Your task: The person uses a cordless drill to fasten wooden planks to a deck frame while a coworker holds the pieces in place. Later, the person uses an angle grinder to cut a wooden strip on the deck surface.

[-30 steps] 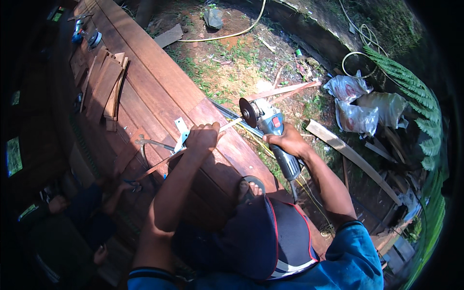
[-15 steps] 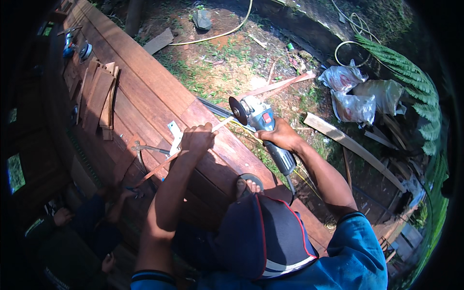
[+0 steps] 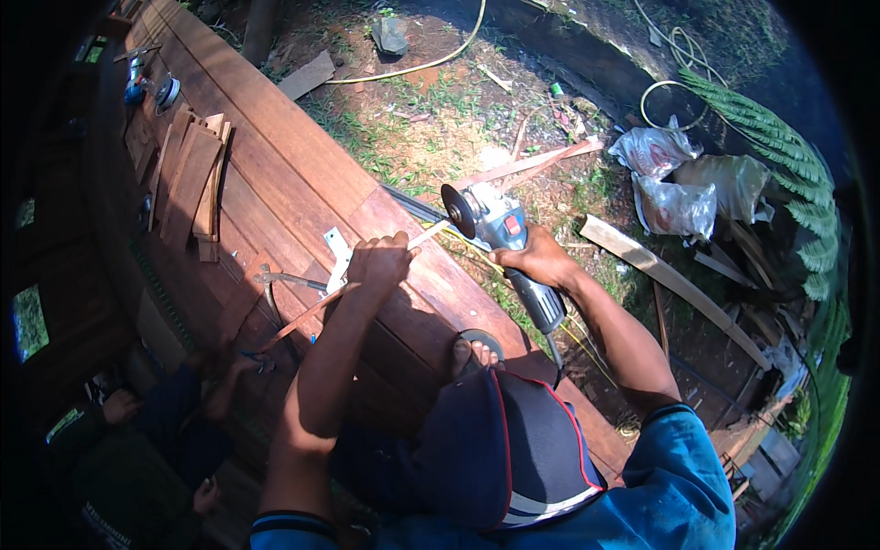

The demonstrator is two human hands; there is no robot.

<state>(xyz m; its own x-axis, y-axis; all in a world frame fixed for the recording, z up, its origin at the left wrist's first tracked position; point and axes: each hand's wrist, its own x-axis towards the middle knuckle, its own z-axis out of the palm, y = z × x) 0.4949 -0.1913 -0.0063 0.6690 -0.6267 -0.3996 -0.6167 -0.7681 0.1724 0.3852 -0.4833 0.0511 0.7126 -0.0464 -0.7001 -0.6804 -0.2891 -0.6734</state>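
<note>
My right hand point(image 3: 543, 260) is wrapped round the grey body of an angle grinder point(image 3: 533, 298), out past the deck's right edge. Its dark cutting disc point(image 3: 457, 211) stands close to the tip of a thin wooden strip point(image 3: 428, 236); whether they touch I cannot tell. That strip runs under my left hand point(image 3: 380, 266), whose fingers are closed over it above the deck boards. Its other end slants down left into shadow. Beside my left hand lie a pale metal bracket point(image 3: 337, 249) and a hammer point(image 3: 267, 279).
Brown planks form the deck point(image 3: 302, 165). A stack of wood offcuts point(image 3: 191, 183), a blue power tool point(image 3: 136, 90) and a spool point(image 3: 167, 92) lie farther up it. Plastic bags point(image 3: 676, 203) and a long board point(image 3: 660, 275) are on the ground. Another person point(image 3: 119, 477) sits in shadow at left.
The view has shifted slightly. Both hands keep their hold, and the grinder's disc stays by the strip's tip with little visible movement.
</note>
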